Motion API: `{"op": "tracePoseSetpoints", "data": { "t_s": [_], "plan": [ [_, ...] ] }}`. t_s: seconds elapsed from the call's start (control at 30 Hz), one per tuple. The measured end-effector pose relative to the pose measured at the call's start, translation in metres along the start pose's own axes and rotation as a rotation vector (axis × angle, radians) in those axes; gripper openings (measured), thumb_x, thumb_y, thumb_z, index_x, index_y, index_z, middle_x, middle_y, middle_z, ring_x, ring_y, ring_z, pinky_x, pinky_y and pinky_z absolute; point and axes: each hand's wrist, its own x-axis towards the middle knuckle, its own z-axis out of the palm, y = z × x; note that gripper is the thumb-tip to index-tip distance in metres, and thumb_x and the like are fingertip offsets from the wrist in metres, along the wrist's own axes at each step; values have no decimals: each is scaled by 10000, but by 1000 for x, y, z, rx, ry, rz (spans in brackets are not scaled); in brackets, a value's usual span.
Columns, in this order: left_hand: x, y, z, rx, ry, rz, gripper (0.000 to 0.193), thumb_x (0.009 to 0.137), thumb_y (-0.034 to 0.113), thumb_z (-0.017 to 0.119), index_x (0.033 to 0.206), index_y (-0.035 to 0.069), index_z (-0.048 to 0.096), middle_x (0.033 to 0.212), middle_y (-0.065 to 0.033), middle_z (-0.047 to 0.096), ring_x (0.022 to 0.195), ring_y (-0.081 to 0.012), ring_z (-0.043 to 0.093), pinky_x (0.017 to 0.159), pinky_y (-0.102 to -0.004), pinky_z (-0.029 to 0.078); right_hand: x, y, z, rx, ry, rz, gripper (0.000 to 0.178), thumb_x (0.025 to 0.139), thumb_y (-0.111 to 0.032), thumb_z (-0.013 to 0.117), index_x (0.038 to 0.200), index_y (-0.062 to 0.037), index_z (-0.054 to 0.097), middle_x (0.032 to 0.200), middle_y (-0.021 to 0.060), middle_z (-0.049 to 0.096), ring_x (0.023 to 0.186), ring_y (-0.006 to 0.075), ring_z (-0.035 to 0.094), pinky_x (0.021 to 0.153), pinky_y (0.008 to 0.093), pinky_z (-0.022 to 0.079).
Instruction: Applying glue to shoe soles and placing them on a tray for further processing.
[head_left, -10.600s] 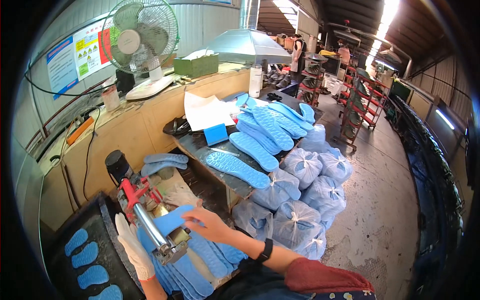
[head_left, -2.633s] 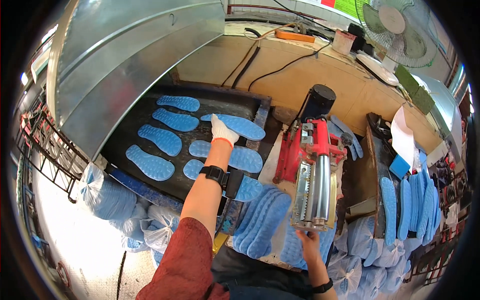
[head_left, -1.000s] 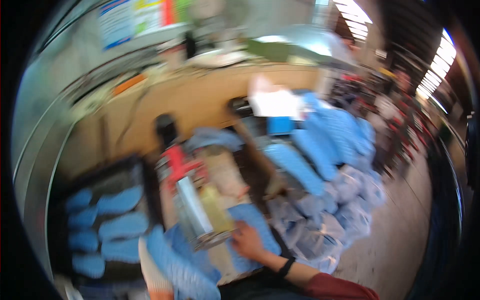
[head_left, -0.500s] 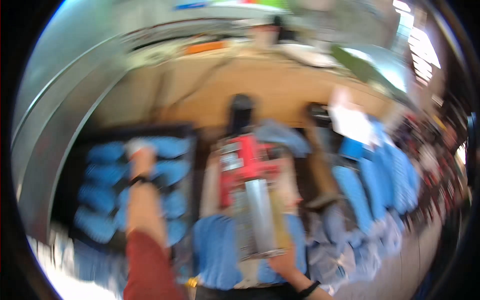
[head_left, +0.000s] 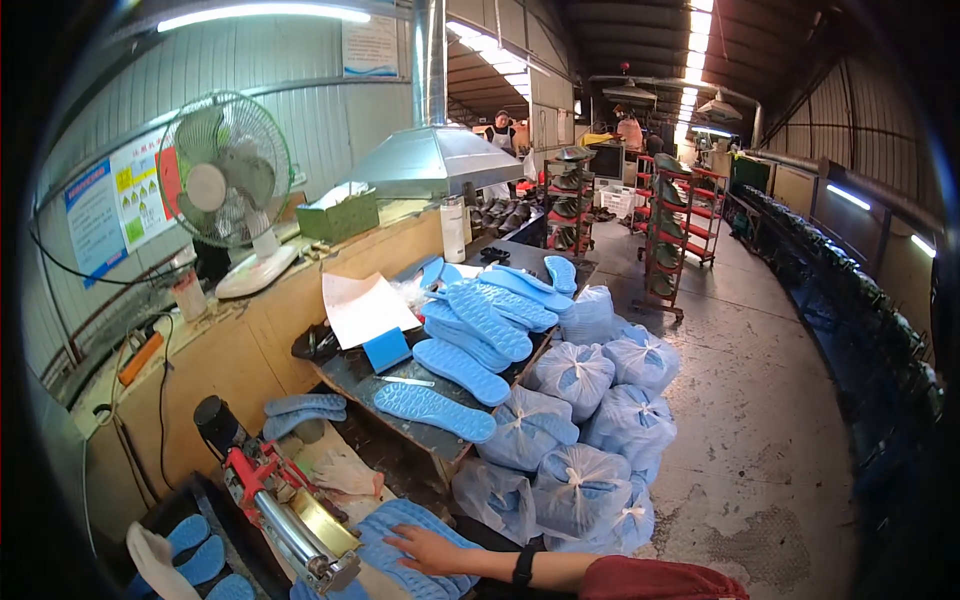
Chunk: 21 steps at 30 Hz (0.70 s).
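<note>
My right hand [head_left: 428, 550] lies palm down with its fingers apart on a pile of ridged blue insoles [head_left: 388, 522] at the lower middle. Its forearm comes in from the lower right, with a black band at the wrist and a red sleeve. Just left of the hand stands a red-framed roller machine [head_left: 245, 475] with a silver roller and a brass-coloured one. A dark tray [head_left: 232, 505] at the lower left holds several blue insoles [head_left: 203, 560]. Over them slants a pale, elongated shape [head_left: 152, 562] that I cannot make out. My left hand is out of view.
Beyond the machine, a dark table [head_left: 330, 372] bears loose blue insoles [head_left: 470, 320], a paper sheet [head_left: 368, 308] and a blue block [head_left: 386, 349]. Tied bags [head_left: 585, 490] are heaped beside it. A fan [head_left: 215, 185] stands on the ledge; shoe racks [head_left: 665, 225] and people are farther off.
The view has swung right and up, bringing in the bags and workshop. My left hand, earlier over the tray, has left view. My right hand, earlier at the roller end, rests on the insole pile.
</note>
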Motion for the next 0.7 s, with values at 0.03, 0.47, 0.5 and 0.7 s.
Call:
{"op": "tracePoseSetpoints", "data": {
  "t_s": [0.03,0.47,0.5,0.7],
  "plan": [
    [-34,17,-4,241,-75,-22,475,928,353,536,1281,35,512,1161,-89,593,1079,-247,572,910,-322,451,-3,0,-13,5,11,-12,455,935,-285,534,1338,-91,451,1370,176,454,1229,376,452,956,463,413],
    [-322,88,95,-42,-397,-84,911,890,611,477,1512,158,-10,1463,-228,330,999,-404,594,587,-334,543,-4,37,-308,416,652,128,719,919,-157,568,1502,-123,149,834,95,682,719,166,629,694,323,495],
    [-311,74,91,-51,-435,-6,909,893,604,481,1512,167,-20,1464,-225,332,1017,-410,590,586,-351,547,5,45,-340,490,684,131,760,917,-145,575,1505,-118,95,849,104,690,718,156,632,702,309,501],
    [-319,91,101,-104,-482,-43,746,956,466,475,1487,51,154,1348,-242,464,895,-334,630,689,-359,543,36,74,-459,528,925,255,730,944,-180,499,1498,-97,32,874,129,693,688,157,642,577,264,484]
  ]
}}
